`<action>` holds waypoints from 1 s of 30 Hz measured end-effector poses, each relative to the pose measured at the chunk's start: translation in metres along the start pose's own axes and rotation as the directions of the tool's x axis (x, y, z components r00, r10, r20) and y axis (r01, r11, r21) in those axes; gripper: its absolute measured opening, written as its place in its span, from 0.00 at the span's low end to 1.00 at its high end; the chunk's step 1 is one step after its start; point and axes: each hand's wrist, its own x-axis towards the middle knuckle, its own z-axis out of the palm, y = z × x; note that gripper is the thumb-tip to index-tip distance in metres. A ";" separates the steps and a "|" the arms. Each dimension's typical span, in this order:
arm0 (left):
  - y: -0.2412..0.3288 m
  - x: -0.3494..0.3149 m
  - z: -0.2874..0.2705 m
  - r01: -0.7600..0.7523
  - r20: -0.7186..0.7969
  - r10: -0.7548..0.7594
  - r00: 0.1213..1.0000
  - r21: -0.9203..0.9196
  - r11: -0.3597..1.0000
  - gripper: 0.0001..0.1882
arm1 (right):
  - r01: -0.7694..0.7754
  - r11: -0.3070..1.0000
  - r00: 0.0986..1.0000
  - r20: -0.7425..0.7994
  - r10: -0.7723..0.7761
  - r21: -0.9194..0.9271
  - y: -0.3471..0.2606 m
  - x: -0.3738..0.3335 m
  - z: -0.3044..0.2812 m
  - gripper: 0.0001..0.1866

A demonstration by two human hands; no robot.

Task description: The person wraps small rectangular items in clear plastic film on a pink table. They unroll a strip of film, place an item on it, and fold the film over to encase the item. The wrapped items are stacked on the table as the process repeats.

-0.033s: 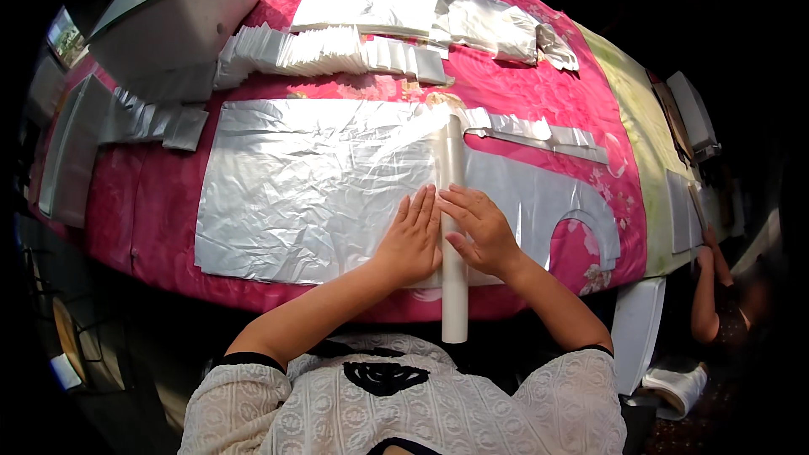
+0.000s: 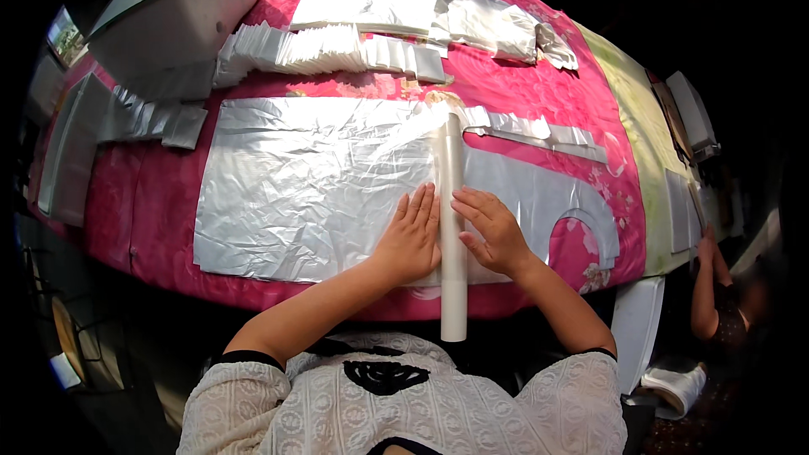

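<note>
A wrinkled, silvery-white sheet of thin plastic film (image 2: 286, 185) lies flat in front of me, its right part greyish with a curved cut-out. Across it, pointing away from me, rests a long pale tube (image 2: 453, 286), its near end jutting past the table edge. My left hand (image 2: 411, 236) lies flat on the film with fingers stretched, along the tube's left side. On the other side is my right hand (image 2: 493, 232), fingers extended and thumb apart, its fingertips at the tube's right edge. Neither hand is wrapped around anything.
Beyond the film stand a long row of folded white packets (image 2: 312, 49) and another stack of silvery film (image 2: 371, 0). A white box (image 2: 177, 25) and a clear bin (image 2: 74, 152) are at the left. Another person's arm (image 2: 706, 295) reaches in at the right, by a pale sheet.
My right hand has shifted slightly to the right, its fingertips moving from on top of the tube to its right edge. My left hand has stayed in nearly the same place.
</note>
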 end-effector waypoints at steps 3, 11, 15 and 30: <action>-0.003 0.000 -0.005 -0.007 0.004 0.007 1.000 -0.042 0.999 0.38 | -0.025 0.999 0.985 0.171 0.030 -0.031 0.018 -0.022 -0.005 0.29; -0.066 -0.062 -0.093 0.107 -0.271 -0.241 0.932 -0.429 0.897 0.32 | 0.232 0.962 0.917 0.298 -0.265 0.144 -0.042 0.065 0.076 0.29; -0.095 -0.128 -0.142 0.279 -0.219 -0.584 0.782 -0.715 0.642 0.25 | 0.297 0.678 0.759 0.264 -0.595 0.673 -0.138 0.118 0.114 0.22; -0.067 -0.242 -0.161 0.740 -0.070 -0.800 0.596 -0.338 0.582 0.38 | 0.392 0.903 0.829 0.358 -0.429 0.173 -0.151 0.230 0.223 0.25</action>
